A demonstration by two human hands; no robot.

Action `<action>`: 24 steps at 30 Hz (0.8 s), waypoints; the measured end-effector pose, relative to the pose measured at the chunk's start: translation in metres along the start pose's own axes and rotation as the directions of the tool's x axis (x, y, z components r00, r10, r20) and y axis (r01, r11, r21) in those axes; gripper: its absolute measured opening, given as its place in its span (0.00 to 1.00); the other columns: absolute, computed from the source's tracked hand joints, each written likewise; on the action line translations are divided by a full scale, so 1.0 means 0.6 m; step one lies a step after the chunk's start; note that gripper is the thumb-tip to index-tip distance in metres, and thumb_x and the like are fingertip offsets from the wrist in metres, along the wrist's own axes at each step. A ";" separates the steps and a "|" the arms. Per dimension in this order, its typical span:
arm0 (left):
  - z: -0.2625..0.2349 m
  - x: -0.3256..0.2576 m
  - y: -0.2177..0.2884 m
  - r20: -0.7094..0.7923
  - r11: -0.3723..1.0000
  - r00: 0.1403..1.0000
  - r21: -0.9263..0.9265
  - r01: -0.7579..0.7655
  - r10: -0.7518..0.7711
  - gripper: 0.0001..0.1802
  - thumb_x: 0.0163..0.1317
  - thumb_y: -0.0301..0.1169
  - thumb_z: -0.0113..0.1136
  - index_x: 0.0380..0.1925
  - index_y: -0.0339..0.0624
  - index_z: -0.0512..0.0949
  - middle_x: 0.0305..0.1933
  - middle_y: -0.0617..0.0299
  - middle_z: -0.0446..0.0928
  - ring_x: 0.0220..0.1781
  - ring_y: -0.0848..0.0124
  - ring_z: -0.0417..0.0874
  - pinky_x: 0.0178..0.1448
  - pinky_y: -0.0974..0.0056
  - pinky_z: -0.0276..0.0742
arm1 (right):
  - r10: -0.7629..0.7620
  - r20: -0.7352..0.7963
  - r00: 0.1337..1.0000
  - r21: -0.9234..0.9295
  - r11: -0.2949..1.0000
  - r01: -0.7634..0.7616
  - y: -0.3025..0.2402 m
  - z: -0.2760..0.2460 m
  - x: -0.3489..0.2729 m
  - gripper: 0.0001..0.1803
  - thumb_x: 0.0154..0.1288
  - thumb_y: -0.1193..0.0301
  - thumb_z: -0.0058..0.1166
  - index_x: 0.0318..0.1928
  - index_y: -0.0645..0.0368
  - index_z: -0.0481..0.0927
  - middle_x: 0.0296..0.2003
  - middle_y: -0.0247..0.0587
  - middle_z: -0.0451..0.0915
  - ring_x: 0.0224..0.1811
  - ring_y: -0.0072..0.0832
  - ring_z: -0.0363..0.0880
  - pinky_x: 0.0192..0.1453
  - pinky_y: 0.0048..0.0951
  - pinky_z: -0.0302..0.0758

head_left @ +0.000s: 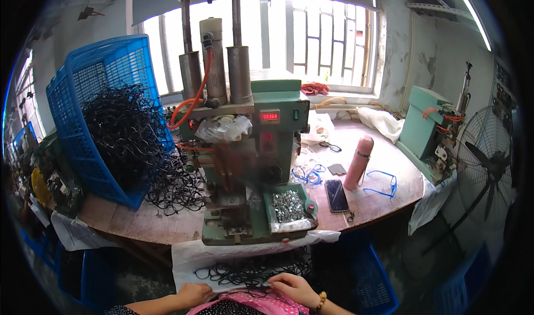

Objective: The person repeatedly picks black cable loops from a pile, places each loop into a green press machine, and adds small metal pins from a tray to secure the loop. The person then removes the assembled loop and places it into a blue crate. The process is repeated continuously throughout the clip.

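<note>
Right hand grip: right hand (295,289) is resting palm down at the bottom edge of the view, fingers curling onto the near end of a tangle of black wire rings (250,271); whether it is pinching one cannot be told.
Left hand grip: left hand (194,294) is lying flat beside it, fingers loosely closed, touching the white sheet (186,259) under the rings and gripping nothing that shows.
Rings, look: thin, dark loops are lying interlocked in a loose, flat heap.
Rings, place: they are spreading over the white sheet just below the front edge of the round wooden table (378,201), between the hands and the machine.
Machine: a green bench press (250,165) is standing on the table straight ahead, with grey upright cylinders and an orange hose.
Tray: a small green tray (307,208) on the machine's right front is holding a pile of small silvery metal pieces (287,205).
Basket: a large blue plastic basket (100,92) is leaning tilted on the left, spilling many more black rings (144,148) onto the table.
Table, right: a pink bottle (359,163) is standing upright near a dark phone (336,195) and blue-framed safety glasses (382,182).
</note>
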State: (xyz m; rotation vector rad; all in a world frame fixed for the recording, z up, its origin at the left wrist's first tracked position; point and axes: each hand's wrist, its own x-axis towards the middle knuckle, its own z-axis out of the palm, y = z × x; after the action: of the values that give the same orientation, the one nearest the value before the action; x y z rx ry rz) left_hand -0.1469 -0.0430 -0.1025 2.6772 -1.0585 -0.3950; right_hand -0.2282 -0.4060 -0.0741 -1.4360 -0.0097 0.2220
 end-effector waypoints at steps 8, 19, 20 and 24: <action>0.006 0.025 0.001 0.478 0.995 0.873 0.080 0.067 -0.098 0.23 0.68 0.45 0.48 0.61 0.56 0.73 0.62 0.60 0.76 0.57 0.58 0.83 0.47 0.51 0.83 | -0.161 -0.320 0.934 0.066 0.979 0.192 0.090 0.022 -0.008 0.12 0.74 0.73 0.52 0.53 0.63 0.78 0.38 0.33 0.82 0.38 0.16 0.79 0.39 0.20 0.77; 0.068 -0.080 -0.046 -0.023 1.000 1.000 -0.015 0.013 -0.013 0.13 0.65 0.41 0.54 0.48 0.58 0.80 0.39 0.59 0.81 0.40 0.49 0.83 0.41 0.52 0.79 | -0.273 -0.429 0.861 -0.701 0.701 -0.127 0.106 -0.050 -0.144 0.11 0.65 0.74 0.52 0.47 0.58 0.78 0.45 0.52 0.81 0.46 0.47 0.82 0.50 0.41 0.79; 0.058 -0.101 -0.048 -0.034 1.000 0.999 -0.001 0.015 -0.015 0.15 0.66 0.42 0.55 0.51 0.61 0.80 0.39 0.62 0.81 0.39 0.50 0.83 0.39 0.53 0.79 | -0.117 -0.382 0.917 -0.734 0.640 -0.224 0.104 -0.069 -0.177 0.08 0.66 0.71 0.50 0.44 0.57 0.78 0.43 0.53 0.82 0.46 0.50 0.81 0.50 0.44 0.78; 0.032 -0.128 -0.062 0.424 0.967 0.871 0.157 0.201 -0.250 0.09 0.64 0.35 0.56 0.40 0.49 0.83 0.33 0.59 0.79 0.34 0.54 0.82 0.34 0.56 0.77 | 0.719 -0.123 0.684 -0.859 0.268 -0.436 0.102 -0.091 -0.273 0.10 0.67 0.69 0.52 0.43 0.58 0.84 0.39 0.56 0.85 0.46 0.49 0.83 0.51 0.44 0.78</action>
State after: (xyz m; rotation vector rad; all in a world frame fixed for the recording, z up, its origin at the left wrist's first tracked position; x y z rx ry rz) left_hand -0.1836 0.0347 -0.1196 2.8943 -0.8875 -1.0634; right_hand -0.3900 -0.4779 -0.1211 -2.3587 0.2197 1.2371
